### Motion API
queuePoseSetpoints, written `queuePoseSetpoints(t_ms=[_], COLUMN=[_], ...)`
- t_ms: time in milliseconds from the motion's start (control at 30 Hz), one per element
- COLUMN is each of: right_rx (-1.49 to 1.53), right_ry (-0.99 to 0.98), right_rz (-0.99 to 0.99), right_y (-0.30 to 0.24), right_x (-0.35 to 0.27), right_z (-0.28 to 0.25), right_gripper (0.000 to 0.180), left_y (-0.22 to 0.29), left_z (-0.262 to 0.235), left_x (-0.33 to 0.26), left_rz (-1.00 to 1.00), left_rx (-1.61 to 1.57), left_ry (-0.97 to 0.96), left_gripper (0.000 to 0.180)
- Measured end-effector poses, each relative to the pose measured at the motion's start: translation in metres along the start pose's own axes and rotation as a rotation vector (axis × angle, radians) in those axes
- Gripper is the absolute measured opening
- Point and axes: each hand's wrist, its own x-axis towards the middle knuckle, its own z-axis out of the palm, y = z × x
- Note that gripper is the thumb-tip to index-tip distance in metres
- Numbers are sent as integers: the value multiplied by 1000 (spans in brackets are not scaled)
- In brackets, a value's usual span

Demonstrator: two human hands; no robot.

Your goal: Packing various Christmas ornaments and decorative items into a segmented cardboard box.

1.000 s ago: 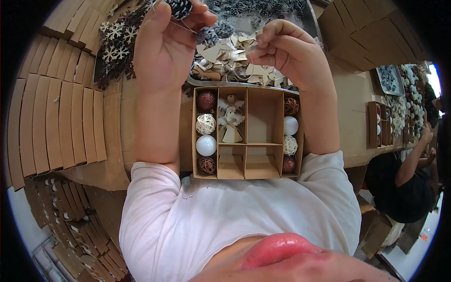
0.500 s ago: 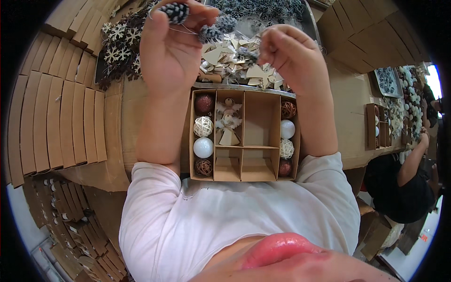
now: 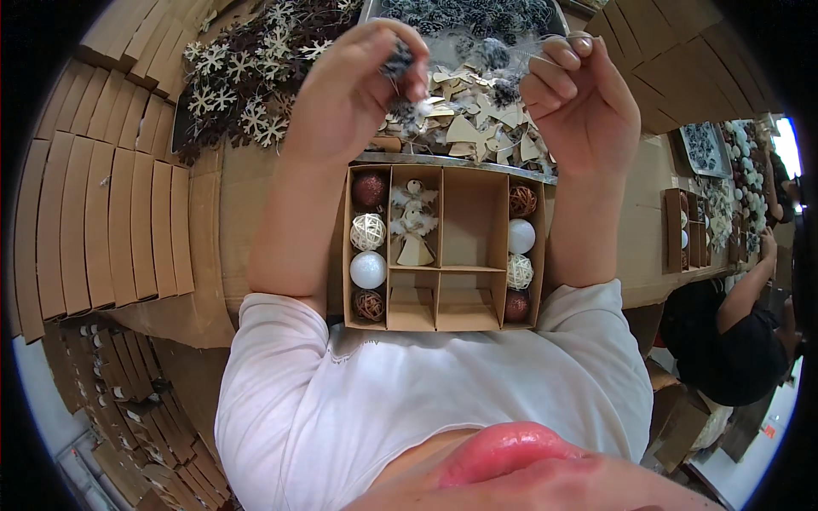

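My left hand (image 3: 349,94) is raised above a cardboard compartment box (image 3: 444,322) and pinches a frosted pine cone (image 3: 397,60) by its top. My right hand (image 3: 584,98) is held up beside it, its fingers closed around a thin string; a second pine cone (image 3: 507,85) hangs blurred by that hand. The box holds ball ornaments in its left column (image 3: 368,247) and right column (image 3: 520,247), and a wooden angel figure (image 3: 414,223) in one middle cell. The other middle cells hold nothing.
Behind the box lie a pile of flat wooden angel cut-outs (image 3: 464,128), a heap of wooden snowflakes (image 3: 247,81) and a tray of pine cones (image 3: 477,17). Stacks of folded cardboard (image 3: 94,221) fill the left. Another person (image 3: 733,332) sits at the right.
Both hands have shifted slightly lower and closer together over the pile. The pine cone in my left hand has dropped from above the fingers to between them.
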Motion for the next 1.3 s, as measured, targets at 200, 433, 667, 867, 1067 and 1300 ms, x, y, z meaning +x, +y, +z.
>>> queuePoseSetpoints(t_ms=[200,433,667,867,1067,1300], right_rx=[-60,-193,-570,-809,-888,-970], right_ry=[-111,-216,-94,15,151,126], right_rz=[19,69,9,28,22,0], right_y=[5,6,8,13,13,19], right_x=[-3,-4,-9,-9,-7,-1], right_z=[9,15,21,17,22,15], right_gripper=[24,24,24,22,23,21], left_y=[-11,-20,-16,-11,-7,-6], left_z=[24,36,22,26,11,-8], left_x=[-3,-2,3,0,0,-4], left_rz=[-99,-83,139,60,51,36], left_rx=[423,873,983,580,273,187], left_ry=[26,157,135,134,-4,133], left_gripper=[23,16,12,8,15,20])
